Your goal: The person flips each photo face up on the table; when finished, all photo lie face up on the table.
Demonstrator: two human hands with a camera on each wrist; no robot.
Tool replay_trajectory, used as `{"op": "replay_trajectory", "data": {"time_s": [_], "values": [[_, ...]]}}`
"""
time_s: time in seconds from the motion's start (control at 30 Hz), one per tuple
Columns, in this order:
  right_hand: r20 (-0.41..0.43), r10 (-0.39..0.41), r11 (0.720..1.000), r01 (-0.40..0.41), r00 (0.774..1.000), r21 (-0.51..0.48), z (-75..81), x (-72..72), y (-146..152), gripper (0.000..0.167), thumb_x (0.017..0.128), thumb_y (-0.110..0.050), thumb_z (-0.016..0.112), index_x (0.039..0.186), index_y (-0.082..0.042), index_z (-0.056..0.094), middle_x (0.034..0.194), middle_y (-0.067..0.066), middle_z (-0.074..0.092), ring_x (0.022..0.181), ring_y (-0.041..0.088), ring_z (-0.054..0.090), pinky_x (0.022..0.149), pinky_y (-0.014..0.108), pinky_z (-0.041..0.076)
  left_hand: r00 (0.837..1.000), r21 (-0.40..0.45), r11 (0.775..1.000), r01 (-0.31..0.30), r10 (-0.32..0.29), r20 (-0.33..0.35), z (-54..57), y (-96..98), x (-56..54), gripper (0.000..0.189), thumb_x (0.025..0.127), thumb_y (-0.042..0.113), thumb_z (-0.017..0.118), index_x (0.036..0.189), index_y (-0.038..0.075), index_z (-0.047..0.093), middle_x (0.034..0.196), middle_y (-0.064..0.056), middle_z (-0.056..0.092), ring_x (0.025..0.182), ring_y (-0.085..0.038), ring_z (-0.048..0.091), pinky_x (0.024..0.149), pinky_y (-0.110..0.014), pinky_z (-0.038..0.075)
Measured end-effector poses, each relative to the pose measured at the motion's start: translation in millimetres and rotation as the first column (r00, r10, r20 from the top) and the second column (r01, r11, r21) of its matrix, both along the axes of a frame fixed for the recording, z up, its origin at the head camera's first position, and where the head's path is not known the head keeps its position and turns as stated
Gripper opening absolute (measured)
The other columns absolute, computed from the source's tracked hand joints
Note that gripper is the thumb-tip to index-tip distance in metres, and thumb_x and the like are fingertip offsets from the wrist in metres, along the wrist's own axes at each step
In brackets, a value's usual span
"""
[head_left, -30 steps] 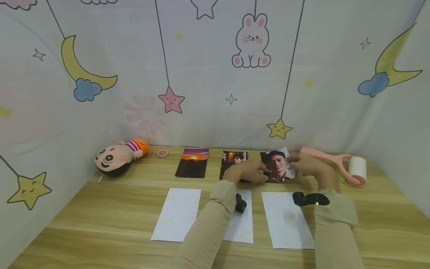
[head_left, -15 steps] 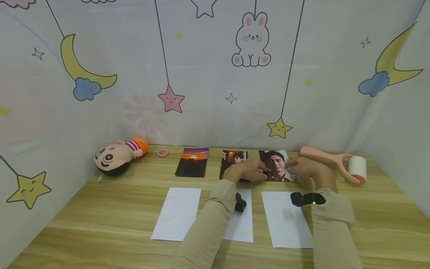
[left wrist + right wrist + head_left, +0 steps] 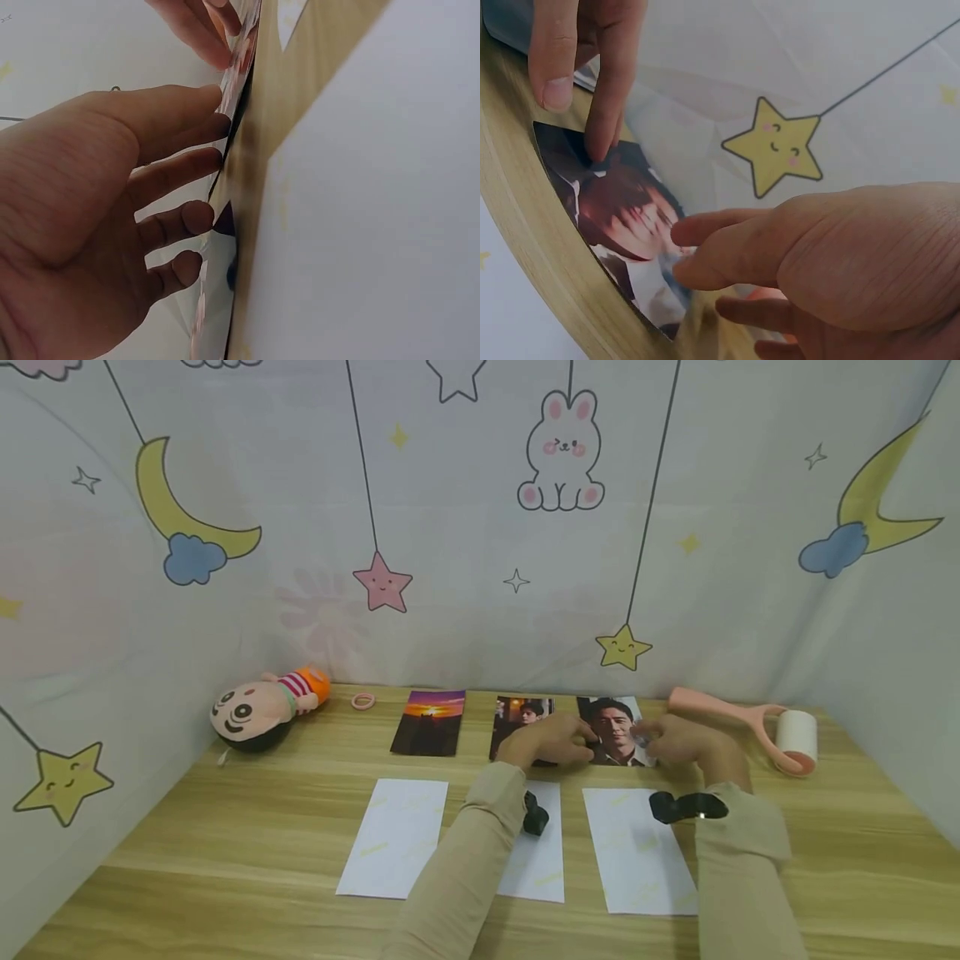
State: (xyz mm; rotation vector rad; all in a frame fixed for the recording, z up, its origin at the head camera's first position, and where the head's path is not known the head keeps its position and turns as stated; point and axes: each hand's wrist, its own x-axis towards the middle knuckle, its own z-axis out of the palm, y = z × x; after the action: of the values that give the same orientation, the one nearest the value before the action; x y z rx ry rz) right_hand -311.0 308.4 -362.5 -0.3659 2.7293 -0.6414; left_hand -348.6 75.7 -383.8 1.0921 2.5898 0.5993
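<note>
Two hands meet over one portrait photo at the far middle of the wooden table, at about 12 o'clock from the person. The left hand sits at the photo's 9 o'clock edge with its fingers nearly straight and slightly spread, tips touching the print; the left wrist view shows the photo seen edge-on against them. The right hand is at the photo's 3 o'clock edge, fingers loosely extended onto the glossy face; whether the thumb pinches the edge I cannot tell. The photo seems to lie almost flat on the table.

Just at 9 o'clock of it lies a second portrait photo, partly under the left hand, and further that way a sunset photo. Three white sheets lie in a row nearer the person, the middle and right ones partly hidden by the beige sleeves.

At 3 o'clock of the right hand rests a pink lint roller. Far toward 9 o'clock lie a small pink ring and a plush doll, against the cartoon-printed curtain.
</note>
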Motion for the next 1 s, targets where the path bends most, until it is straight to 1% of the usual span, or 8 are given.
{"op": "replay_trajectory", "data": {"time_s": [0.1, 0.17, 0.23, 0.4, 0.47, 0.63, 0.83, 1.0], "values": [[-0.029, 0.017, 0.999, -0.018, 0.999, -0.035, -0.3, 0.2, 1, 0.05, 0.091, -0.008, 0.057, 0.138, 0.007, 0.052, 0.128, 0.029, 0.056, 0.08, 0.027, 0.053, 0.07, 0.037, 0.045, 1.0, 0.028, 1.0, 0.003, -0.002, -0.026, -2.0, -0.3, -1.1, 0.037, 0.099, 0.022, 0.063, 0.134, 0.012, 0.064, 0.137, -0.003, 0.059, 0.112, -0.013, 0.054, 0.099, -0.025, 0.042], [-0.047, 0.034, 0.998, -0.036, 0.998, -0.043, 0.7, 1.1, 1, 0.049, 0.093, -0.01, 0.058, 0.138, 0.007, 0.052, 0.126, 0.028, 0.058, 0.088, 0.027, 0.054, 0.074, 0.037, 0.045, 0.999, 0.044, 0.999, 0.002, 0.0, -0.044, -3.0, -0.8, -1.9, 0.037, 0.098, 0.022, 0.063, 0.134, 0.013, 0.064, 0.14, -0.003, 0.057, 0.119, -0.014, 0.053, 0.103, -0.026, 0.041], [-0.053, 0.045, 0.998, -0.047, 0.998, -0.045, 2.6, 2.4, 0, 0.051, 0.093, -0.011, 0.058, 0.14, 0.006, 0.05, 0.111, 0.026, 0.063, 0.085, 0.026, 0.054, 0.073, 0.037, 0.045, 0.999, 0.063, 0.998, -0.003, 0.006, -0.054, -3.3, -1.7, -2.8, 0.037, 0.098, 0.022, 0.064, 0.134, 0.014, 0.064, 0.142, -0.003, 0.056, 0.122, -0.015, 0.052, 0.104, -0.027, 0.04], [-0.118, 0.079, 0.993, -0.088, 0.99, -0.073, 11.6, 4.4, -7, 0.052, 0.094, -0.011, 0.056, 0.144, 0.004, 0.047, 0.116, 0.03, 0.06, 0.086, 0.03, 0.056, 0.075, 0.044, 0.048, 0.999, 0.09, 0.996, -0.025, 0.028, -0.03, 1.2, -5.3, -3.7, 0.036, 0.098, 0.023, 0.064, 0.133, 0.016, 0.064, 0.141, -0.003, 0.056, 0.128, -0.017, 0.051, 0.105, -0.029, 0.04], [-0.161, 0.105, 0.989, -0.12, 0.981, -0.086, 16.8, 4.3, -11, 0.051, 0.095, -0.01, 0.056, 0.142, 0.006, 0.047, 0.134, 0.034, 0.053, 0.106, 0.039, 0.057, 0.087, 0.052, 0.048, 1.0, 0.098, 0.995, -0.023, 0.025, -0.019, 5.4, -6.8, -4.1, 0.036, 0.099, 0.024, 0.064, 0.134, 0.016, 0.063, 0.139, -0.004, 0.057, 0.124, -0.017, 0.053, 0.102, -0.028, 0.042], [-0.195, 0.123, 0.981, -0.149, 0.973, -0.126, 29.3, 5.1, -24, 0.049, 0.098, -0.009, 0.055, 0.143, 0.008, 0.046, 0.141, 0.033, 0.048, 0.129, 0.053, 0.045, 0.101, 0.063, 0.04, 0.999, 0.105, 0.994, -0.015, 0.018, -0.036, 18.8, -9.1, -4.3, 0.038, 0.099, 0.027, 0.063, 0.135, 0.014, 0.062, 0.136, -0.003, 0.06, 0.124, -0.02, 0.054, 0.102, -0.027, 0.041], [-0.175, 0.081, 0.977, -0.113, 0.981, -0.183, 41.9, 8.9, -35, 0.049, 0.104, -0.021, 0.053, 0.146, 0.004, 0.044, 0.14, 0.031, 0.051, 0.129, 0.047, 0.049, 0.1, 0.059, 0.043, 0.999, 0.102, 0.995, 0.003, 0.001, -0.041, 34.2, -15.7, -2.2, 0.041, 0.1, 0.026, 0.061, 0.139, 0.011, 0.059, 0.141, -0.004, 0.057, 0.132, -0.023, 0.05, 0.107, -0.032, 0.04], [-0.191, 0.075, 0.974, -0.113, 0.979, -0.197, 53.2, 15.3, -44, 0.048, 0.104, -0.019, 0.051, 0.147, 0.001, 0.044, 0.139, 0.03, 0.053, 0.127, 0.046, 0.052, 0.099, 0.061, 0.044, 0.997, 0.092, 0.996, -0.011, 0.017, -0.071, 42.6, -22.7, -1.8, 0.041, 0.101, 0.027, 0.06, 0.14, 0.012, 0.057, 0.144, -0.006, 0.055, 0.135, -0.021, 0.048, 0.109, -0.033, 0.038]]}}
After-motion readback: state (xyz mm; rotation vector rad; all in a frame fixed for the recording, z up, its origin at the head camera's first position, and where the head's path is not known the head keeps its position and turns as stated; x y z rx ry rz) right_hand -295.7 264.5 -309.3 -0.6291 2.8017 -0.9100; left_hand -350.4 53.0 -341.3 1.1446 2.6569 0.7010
